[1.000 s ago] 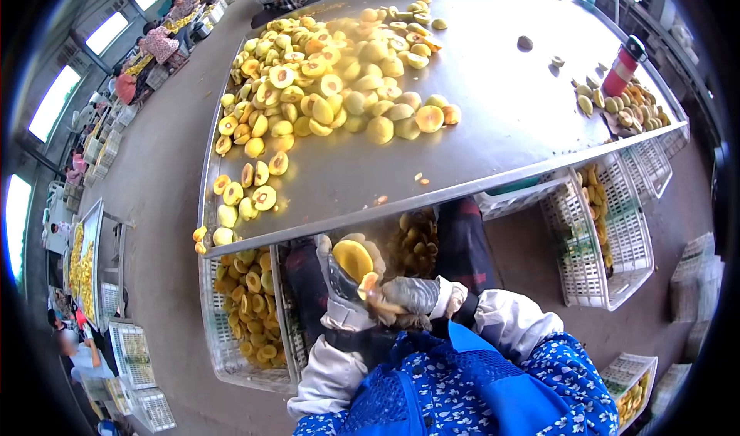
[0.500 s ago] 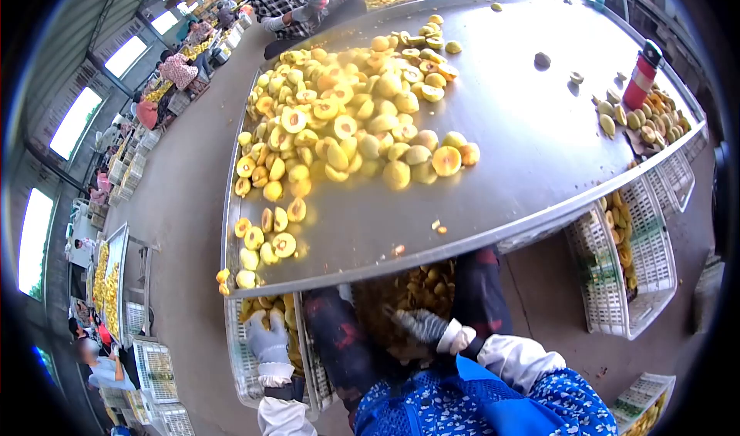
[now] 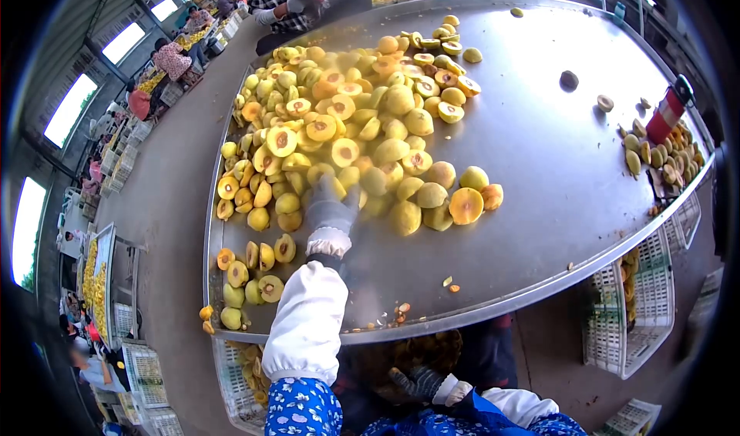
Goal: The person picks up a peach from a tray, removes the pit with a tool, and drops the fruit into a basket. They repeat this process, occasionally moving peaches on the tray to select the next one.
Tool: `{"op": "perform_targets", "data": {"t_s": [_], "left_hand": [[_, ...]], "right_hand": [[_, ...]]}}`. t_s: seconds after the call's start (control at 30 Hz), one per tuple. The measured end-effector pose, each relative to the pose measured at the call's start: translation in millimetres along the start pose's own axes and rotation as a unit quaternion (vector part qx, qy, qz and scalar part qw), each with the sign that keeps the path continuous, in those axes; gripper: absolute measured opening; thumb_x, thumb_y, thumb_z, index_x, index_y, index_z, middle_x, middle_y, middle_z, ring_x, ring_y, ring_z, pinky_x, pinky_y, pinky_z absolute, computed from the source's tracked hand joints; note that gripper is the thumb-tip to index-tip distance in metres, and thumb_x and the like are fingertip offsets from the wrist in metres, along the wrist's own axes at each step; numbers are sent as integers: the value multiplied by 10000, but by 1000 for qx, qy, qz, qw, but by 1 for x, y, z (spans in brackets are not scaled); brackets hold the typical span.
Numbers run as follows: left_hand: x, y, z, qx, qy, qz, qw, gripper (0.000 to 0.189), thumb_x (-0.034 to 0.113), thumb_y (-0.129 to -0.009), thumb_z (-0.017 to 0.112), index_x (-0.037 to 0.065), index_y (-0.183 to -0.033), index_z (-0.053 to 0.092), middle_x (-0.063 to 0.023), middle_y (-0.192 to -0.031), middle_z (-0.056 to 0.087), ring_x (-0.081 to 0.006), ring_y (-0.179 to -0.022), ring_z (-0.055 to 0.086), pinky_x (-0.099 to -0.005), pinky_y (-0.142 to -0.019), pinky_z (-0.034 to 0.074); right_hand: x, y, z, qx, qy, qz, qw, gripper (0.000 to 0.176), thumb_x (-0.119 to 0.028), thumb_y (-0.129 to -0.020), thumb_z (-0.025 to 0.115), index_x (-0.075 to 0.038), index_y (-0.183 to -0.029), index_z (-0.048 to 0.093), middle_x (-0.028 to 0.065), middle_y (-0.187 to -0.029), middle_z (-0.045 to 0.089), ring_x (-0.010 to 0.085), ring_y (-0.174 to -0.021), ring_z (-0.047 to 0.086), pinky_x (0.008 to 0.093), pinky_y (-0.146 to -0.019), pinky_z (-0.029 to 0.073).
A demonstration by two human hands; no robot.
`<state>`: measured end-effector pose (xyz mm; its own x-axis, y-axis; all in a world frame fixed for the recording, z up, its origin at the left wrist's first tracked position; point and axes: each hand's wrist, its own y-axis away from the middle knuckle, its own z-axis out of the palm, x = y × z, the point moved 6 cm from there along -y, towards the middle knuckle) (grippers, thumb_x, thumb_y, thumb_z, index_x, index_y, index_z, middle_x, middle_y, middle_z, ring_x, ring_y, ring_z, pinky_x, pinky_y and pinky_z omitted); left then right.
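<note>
Left hand [image 3: 331, 205]: grey-gloved, white sleeve, arm stretched forward over the table [image 3: 539, 174]; fingers extended and a little apart, laid on the near edge of the heap of peach halves [image 3: 347, 112], not clamped on any one fruit that can be made out; glove blurred

Heap of peach halves: yellow, some cut face up with a reddish pit hollow, some skin up; it fills the far left of the table, directly ahead of and touching the left fingertips, and runs away from the hand toward the far rim

Small cluster of halves [image 3: 250, 270]: near left corner of the table, just left of the left forearm, apart from the heap

Right hand [image 3: 416, 382]: dark-gloved, low under the near table rim close to the body, fingers curled; whether it grips anything cannot be told; well apart from the heap

Table: rounded steel top, right half mostly bare, a few scraps [image 3: 401, 310] by the near rim

Red bottle [image 3: 667, 116]: far right rim, beside a smaller lot of fruit [image 3: 655, 155]

White crate [image 3: 644, 305]: on the floor below the right rim
</note>
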<state>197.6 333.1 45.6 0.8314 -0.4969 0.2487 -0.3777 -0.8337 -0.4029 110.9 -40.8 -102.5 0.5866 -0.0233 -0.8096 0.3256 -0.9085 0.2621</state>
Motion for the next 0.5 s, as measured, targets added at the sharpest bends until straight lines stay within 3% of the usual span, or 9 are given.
{"op": "perform_targets", "data": {"t_s": [0.1, 0.2, 0.3, 0.37, 0.4, 0.43, 0.5], "left_hand": [[2, 14, -8, -113, -9, 5, 994, 492, 457, -770, 582, 102, -1103, 516, -157, -982, 620, -376, -915, 575, -449, -813, 424], [9, 43, -38, -87, 38, 83, 992, 449, 416, -759, 610, 111, -1079, 535, -144, -889, 641, -382, -869, 590, -433, -810, 422], [-16, 57, -47, -48, 314, 36, 948, 380, 243, -778, 649, 69, -1094, 532, -115, -876, 620, -259, -808, 604, -393, -787, 467], [-14, 78, -75, -82, 568, -95, 814, 318, 123, -824, 621, 56, -1117, 519, -83, -885, 587, -159, -750, 569, -317, -688, 520], [-6, 95, -88, -92, 698, -196, 682, 312, 135, -842, 611, 65, -1128, 508, -95, -895, 587, -187, -719, 586, -297, -615, 524], [-7, 110, -98, -119, 732, -209, 638, 321, 188, -852, 604, 66, -1131, 503, -104, -895, 589, -208, -700, 591, -307, -599, 522], [-8, 140, -111, -146, 794, -231, 543, 366, 316, -870, 570, 69, -1131, 501, -123, -903, 597, -244, -677, 600, -328, -571, 518]], "right_hand": [[-8, -4, -19, -14, -123, 55, 991, 407, -309, -925, 441, -83, -1259, 492, 258, -1088, 574, 389, -860, 609, 445, -779, 495], [-14, -3, -30, 43, -188, 82, 978, 423, -367, -930, 427, -71, -1214, 527, 243, -1062, 589, 385, -874, 604, 445, -764, 493], [-20, 7, -42, 77, -119, 38, 989, 430, -392, -929, 433, -66, -1193, 529, 248, -1006, 600, 399, -873, 597, 451, -762, 478], [-30, 16, -56, 94, -131, 40, 986, 445, -415, -934, 410, -84, -1214, 510, 263, -965, 598, 417, -865, 588, 465, -759, 461], [-32, 19, -61, 108, -172, 60, 977, 461, -431, -938, 385, -102, -1243, 490, 275, -945, 593, 431, -858, 581, 479, -752, 450], [-50, 28, -81, 88, -214, 71, 970, 439, -410, -944, 390, -89, -1223, 498, 267, -907, 590, 424, -839, 582, 465, -732, 452], [-80, 42, -113, 168, -235, -58, 956, 351, -334, -962, 389, -63, -1142, 522, 242, -826, 578, 401, -787, 584, 430, -650, 451]]}}
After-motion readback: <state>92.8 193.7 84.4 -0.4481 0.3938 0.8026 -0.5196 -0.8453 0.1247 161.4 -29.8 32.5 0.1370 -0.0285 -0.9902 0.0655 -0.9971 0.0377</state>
